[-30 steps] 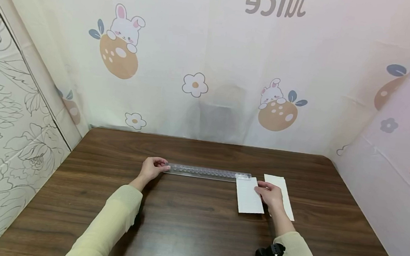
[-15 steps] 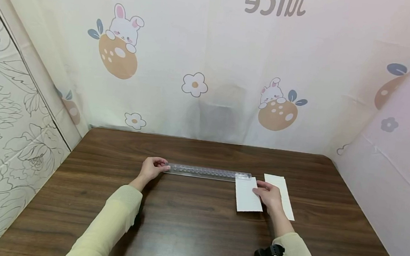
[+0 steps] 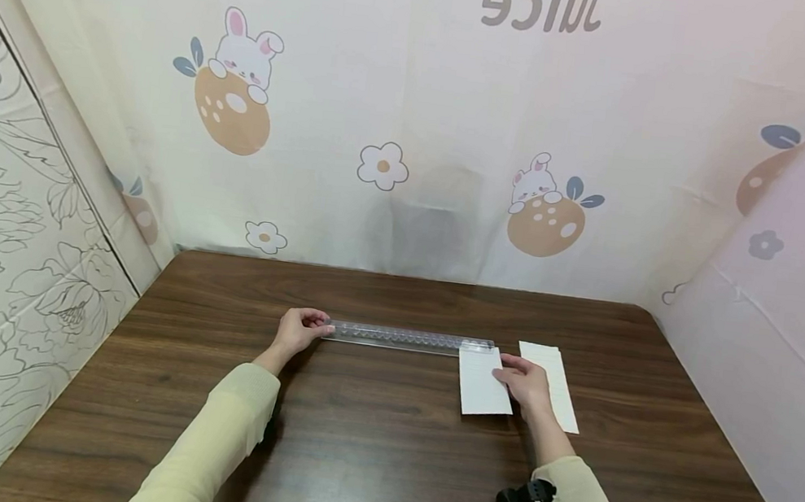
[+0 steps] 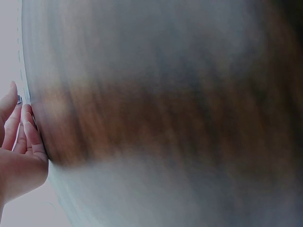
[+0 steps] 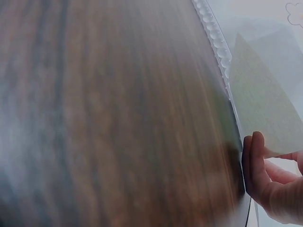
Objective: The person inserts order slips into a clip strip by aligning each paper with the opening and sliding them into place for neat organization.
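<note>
A long clear plastic strip (image 3: 393,338), ruler-like with a row of round bumps, lies crosswise on the table. My left hand (image 3: 300,329) pinches its left end between thumb and fingers; in the left wrist view that hand (image 4: 21,146) is at the left edge. With my right hand (image 3: 525,383) I hold a white paper sheet (image 3: 484,382) by its right edge. Its top edge overlaps the strip's right end. In the right wrist view the sheet (image 5: 260,99) stands tilted up from the table beside the bumps, above my right hand (image 5: 272,182).
More white paper (image 3: 560,382) lies on the dark wooden table (image 3: 367,452) just right of my right hand, partly hidden by it. A printed curtain (image 3: 330,96) hangs behind the table's back edge. A black wrist camera (image 3: 525,501) sits at my right cuff.
My right hand and the paper sheet have shifted slightly left along the strip. The left hand and the strip stay where they were.
</note>
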A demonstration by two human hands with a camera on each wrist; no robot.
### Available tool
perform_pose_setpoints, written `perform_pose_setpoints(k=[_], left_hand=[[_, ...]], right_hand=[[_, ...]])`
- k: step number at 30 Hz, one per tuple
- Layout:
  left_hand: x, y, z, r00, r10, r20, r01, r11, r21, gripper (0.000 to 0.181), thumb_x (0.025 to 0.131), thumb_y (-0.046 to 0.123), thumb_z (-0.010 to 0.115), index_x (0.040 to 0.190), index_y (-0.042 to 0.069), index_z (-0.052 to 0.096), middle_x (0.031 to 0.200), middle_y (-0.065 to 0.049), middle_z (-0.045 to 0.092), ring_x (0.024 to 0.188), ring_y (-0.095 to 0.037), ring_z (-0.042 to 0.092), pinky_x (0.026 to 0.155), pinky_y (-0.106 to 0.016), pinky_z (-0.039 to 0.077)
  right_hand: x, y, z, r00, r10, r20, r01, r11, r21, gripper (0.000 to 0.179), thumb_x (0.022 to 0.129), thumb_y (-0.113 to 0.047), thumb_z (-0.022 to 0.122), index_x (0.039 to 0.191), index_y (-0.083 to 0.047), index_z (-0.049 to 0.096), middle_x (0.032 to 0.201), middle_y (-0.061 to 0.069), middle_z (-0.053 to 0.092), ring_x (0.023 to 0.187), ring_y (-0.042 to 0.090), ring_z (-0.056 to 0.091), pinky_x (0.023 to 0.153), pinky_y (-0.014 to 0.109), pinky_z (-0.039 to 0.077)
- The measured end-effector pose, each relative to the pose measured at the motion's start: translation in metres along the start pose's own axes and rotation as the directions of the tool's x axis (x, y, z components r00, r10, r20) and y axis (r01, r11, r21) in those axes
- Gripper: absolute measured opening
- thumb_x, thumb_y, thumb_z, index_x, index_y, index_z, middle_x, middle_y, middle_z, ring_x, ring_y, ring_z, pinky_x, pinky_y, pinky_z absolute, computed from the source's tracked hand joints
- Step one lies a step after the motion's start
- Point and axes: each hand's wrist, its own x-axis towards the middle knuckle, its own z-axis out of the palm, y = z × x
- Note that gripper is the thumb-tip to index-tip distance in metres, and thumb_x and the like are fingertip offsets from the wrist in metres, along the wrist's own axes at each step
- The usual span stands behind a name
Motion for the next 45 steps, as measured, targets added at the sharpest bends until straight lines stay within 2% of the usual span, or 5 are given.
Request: perform_pose_setpoints(k=[6, 17, 22, 35, 45], left_hand=[[0.000, 0.001, 0.000, 1.000, -0.002, 0.001, 0.002, 1.000, 0.002, 0.019, 0.072, 0.011, 0.074, 0.084, -0.002, 0.067, 0.075, -0.008, 0.062, 0.068, -0.018, 0.054, 0.060, -0.024, 0.042], [0.002, -0.002, 0.001, 1.000, -0.003, -0.003, 0.003, 1.000, 0.015, 0.019, 0.072, 0.012, 0.074, 0.084, -0.001, 0.067, 0.074, -0.007, 0.062, 0.065, -0.014, 0.052, 0.059, -0.023, 0.042], [0.002, -0.001, 0.000, 1.000, -0.011, -0.006, 0.011, 1.000, 0.023, 0.020, 0.072, 0.013, 0.074, 0.084, -0.001, 0.067, 0.074, -0.006, 0.062, 0.066, -0.016, 0.053, 0.059, -0.023, 0.041], [0.002, -0.001, -0.001, 0.999, -0.033, 0.013, 0.032, 0.999, 0.007, 0.019, 0.073, 0.013, 0.074, 0.085, 0.000, 0.067, 0.074, -0.005, 0.061, 0.065, -0.014, 0.051, 0.060, -0.024, 0.042], [0.001, 0.001, -0.001, 1.000, -0.007, -0.003, 0.007, 1.000, -0.004, 0.019, 0.071, 0.011, 0.074, 0.084, -0.002, 0.067, 0.073, -0.006, 0.062, 0.064, -0.013, 0.052, 0.059, -0.023, 0.042]], right_hand=[[0.001, -0.001, 0.002, 1.000, 0.014, 0.009, -0.014, 1.000, -0.007, 0.041, 0.081, -0.004, 0.060, 0.118, 0.009, 0.050, 0.095, 0.020, 0.061, 0.075, 0.012, 0.055, 0.065, 0.023, 0.044], [0.003, 0.000, 0.005, 1.000, -0.009, 0.000, 0.009, 1.000, 0.008, 0.040, 0.080, -0.002, 0.060, 0.117, 0.010, 0.051, 0.092, 0.019, 0.062, 0.068, 0.008, 0.054, 0.060, 0.020, 0.043], [0.002, 0.000, 0.006, 1.000, -0.021, 0.002, 0.021, 1.000, 0.019, 0.039, 0.079, -0.001, 0.060, 0.115, 0.011, 0.051, 0.087, 0.015, 0.062, 0.065, 0.006, 0.053, 0.058, 0.020, 0.043], [-0.001, -0.004, 0.010, 1.000, 0.017, 0.015, -0.018, 1.000, 0.025, 0.040, 0.081, -0.003, 0.059, 0.118, 0.009, 0.050, 0.089, 0.016, 0.063, 0.070, 0.011, 0.056, 0.060, 0.022, 0.044], [-0.003, -0.007, 0.012, 1.000, -0.001, 0.015, 0.001, 1.000, 0.025, 0.039, 0.081, -0.002, 0.059, 0.117, 0.010, 0.050, 0.085, 0.012, 0.063, 0.068, 0.009, 0.055, 0.061, 0.022, 0.044]])
